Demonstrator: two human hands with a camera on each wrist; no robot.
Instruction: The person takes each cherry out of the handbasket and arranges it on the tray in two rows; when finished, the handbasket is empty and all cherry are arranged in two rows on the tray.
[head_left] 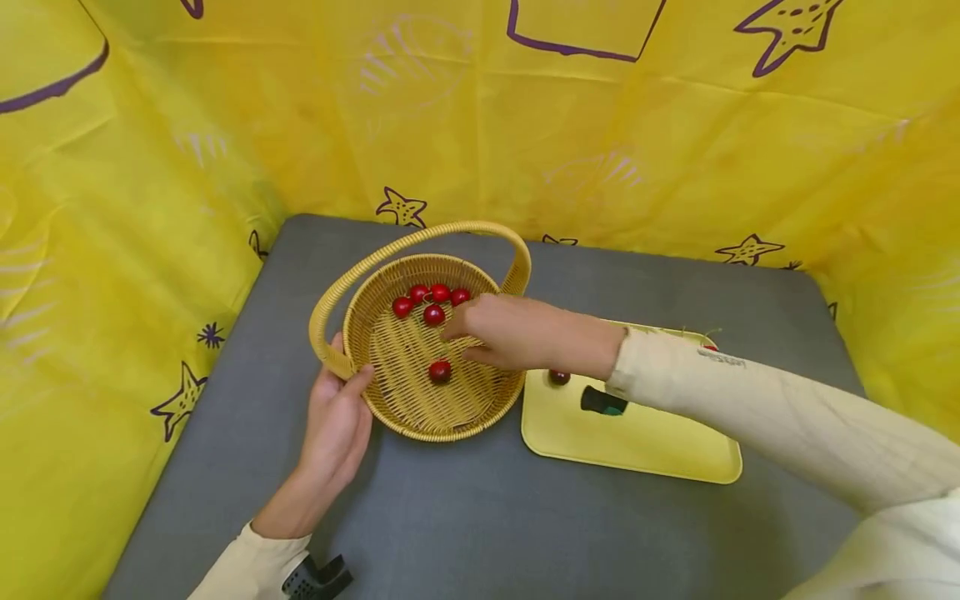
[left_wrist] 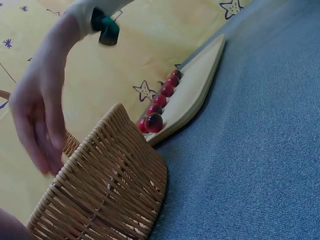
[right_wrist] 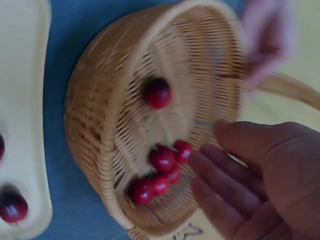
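A round wicker basket [head_left: 431, 432] with a tall arched handle [head_left: 420, 237] stands on the left part of the table. My left hand [head_left: 336, 425] grips its left side at the foot of the handle, thumb over the rim. Over the basket's right side reaches my right hand [head_left: 504, 332], its thumb and fingers apart with nothing between them, as the right wrist view shows. Inside lie several red cherries [head_left: 433, 314] grouped toward the back, close to the right fingertips [right_wrist: 200, 159]. One more cherry [head_left: 439, 372] sits apart, nearer the front.
Right of the basket is a yellow tray [head_left: 637, 450], partly under my right forearm. More cherries [left_wrist: 167, 90] lie on it in a row along one side. A yellow patterned cloth [head_left: 480, 125] hangs behind the grey table [head_left: 465, 517].
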